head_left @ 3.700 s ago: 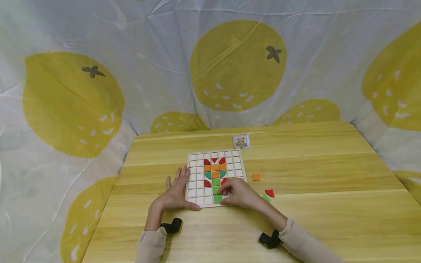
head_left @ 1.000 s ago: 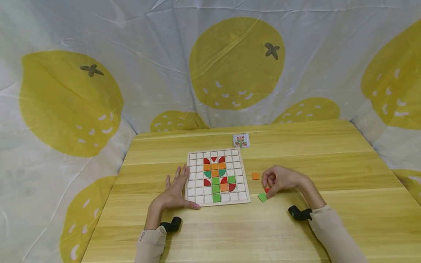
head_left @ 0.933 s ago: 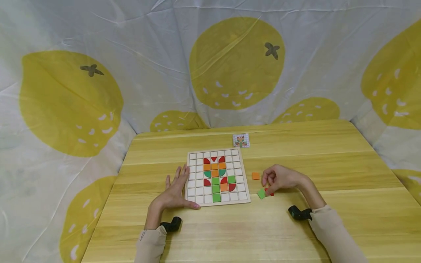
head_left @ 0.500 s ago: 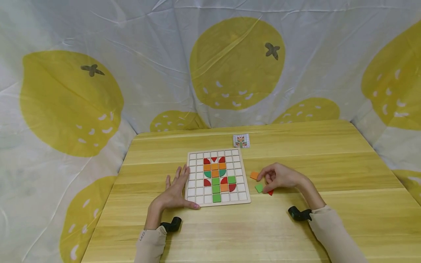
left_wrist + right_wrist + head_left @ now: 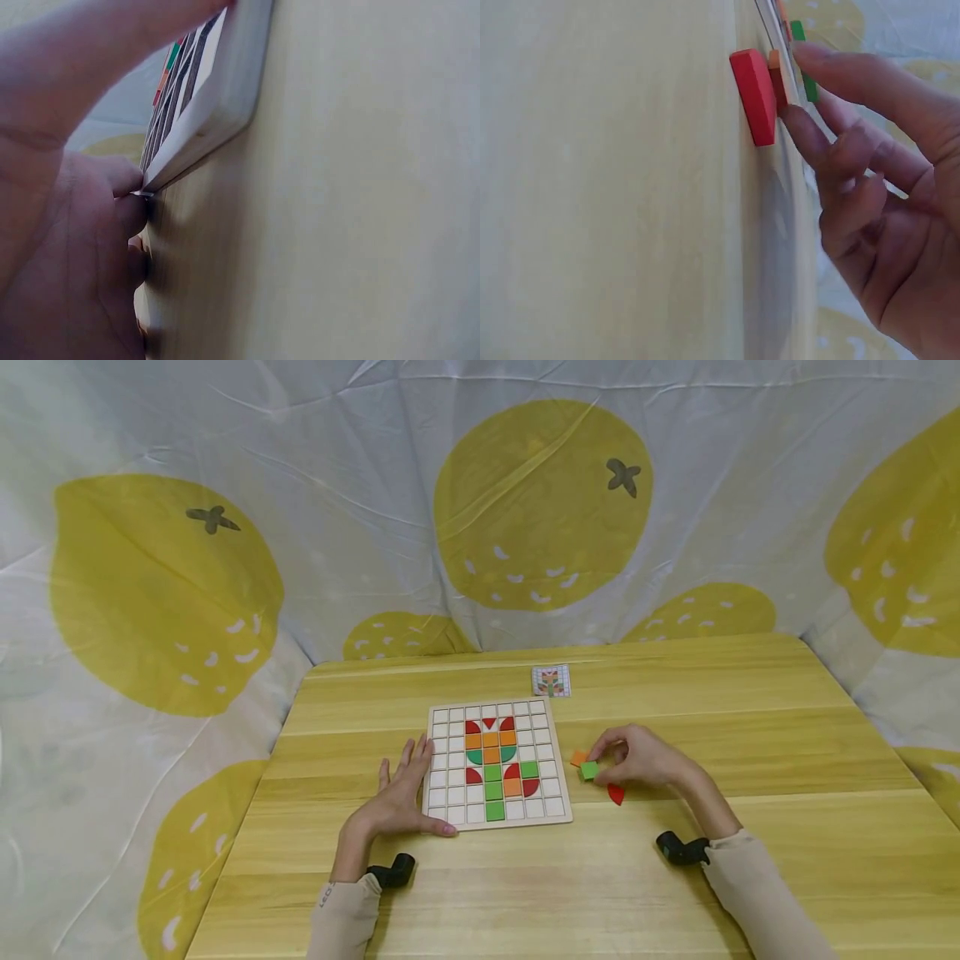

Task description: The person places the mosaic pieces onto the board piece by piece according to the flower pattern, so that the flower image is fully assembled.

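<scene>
My right hand [image 5: 637,756] pinches a green square tile [image 5: 589,771] between thumb and fingers, lifted off the table to the right of the grid board [image 5: 542,741]. An orange square tile [image 5: 578,757] lies partly behind it. A red quarter-round tile [image 5: 616,794] is on the table below the hand; the right wrist view shows this red tile [image 5: 754,97] nearest the camera. Spread along the board's left side, my left hand [image 5: 390,810] touches the edge with its fingertips, thumb at the front corner. Red, orange and green tiles form a flower-like pattern on the board.
A small printed card [image 5: 551,681] with a similar pattern lies behind the board on the wooden table [image 5: 750,727]. A lemon-print cloth [image 5: 360,527] hangs around the back and sides. Black devices [image 5: 682,848] sit at both wrists.
The right hand went from the board to the loose tiles, slid the green tile up and left from beside the red one, and picked it up. The left hand stays at the board.
</scene>
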A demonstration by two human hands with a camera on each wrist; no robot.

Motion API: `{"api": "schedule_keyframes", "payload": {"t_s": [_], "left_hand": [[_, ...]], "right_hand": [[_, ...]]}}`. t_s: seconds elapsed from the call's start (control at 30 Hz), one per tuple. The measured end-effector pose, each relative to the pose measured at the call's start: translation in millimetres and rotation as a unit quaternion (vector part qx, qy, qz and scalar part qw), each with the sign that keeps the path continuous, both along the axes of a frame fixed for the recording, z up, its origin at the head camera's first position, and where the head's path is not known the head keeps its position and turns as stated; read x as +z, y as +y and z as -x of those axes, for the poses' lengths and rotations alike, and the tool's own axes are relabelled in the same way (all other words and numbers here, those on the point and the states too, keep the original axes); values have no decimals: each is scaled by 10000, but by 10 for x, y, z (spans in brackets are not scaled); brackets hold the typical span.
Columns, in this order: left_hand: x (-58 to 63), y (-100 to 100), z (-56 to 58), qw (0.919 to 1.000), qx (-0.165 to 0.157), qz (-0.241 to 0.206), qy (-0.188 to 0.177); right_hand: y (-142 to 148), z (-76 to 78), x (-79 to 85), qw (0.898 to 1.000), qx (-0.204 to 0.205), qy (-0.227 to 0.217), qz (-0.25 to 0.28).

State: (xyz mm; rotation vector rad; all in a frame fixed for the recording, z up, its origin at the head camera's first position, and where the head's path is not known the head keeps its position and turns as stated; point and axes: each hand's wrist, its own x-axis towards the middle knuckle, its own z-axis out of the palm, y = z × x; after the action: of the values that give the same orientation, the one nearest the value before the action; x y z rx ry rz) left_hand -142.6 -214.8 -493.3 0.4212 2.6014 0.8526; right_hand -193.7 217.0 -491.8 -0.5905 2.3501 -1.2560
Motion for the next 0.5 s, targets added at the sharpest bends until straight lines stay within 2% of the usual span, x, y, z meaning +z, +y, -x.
{"api": "schedule_keyframes", "payload": {"t_s": [0.13, 0.27, 0.37, 0.5], "left_hand": [[1, 3, -4, 10000, -18, 17, 23], [-1, 1, -5, 10000, -31, 21, 36], [-3, 0, -1, 10000, -30, 6, 10], [-3, 3, 6, 10000, -14, 6, -27]], "right_hand": [[-7, 6, 32, 9995, -299, -80, 72], [-86, 13, 63, 9986, -509, 112, 63], [-222, 11, 93, 9972, -696, 175, 188], [-502, -19, 141, 9950, -894, 20, 437]]}}
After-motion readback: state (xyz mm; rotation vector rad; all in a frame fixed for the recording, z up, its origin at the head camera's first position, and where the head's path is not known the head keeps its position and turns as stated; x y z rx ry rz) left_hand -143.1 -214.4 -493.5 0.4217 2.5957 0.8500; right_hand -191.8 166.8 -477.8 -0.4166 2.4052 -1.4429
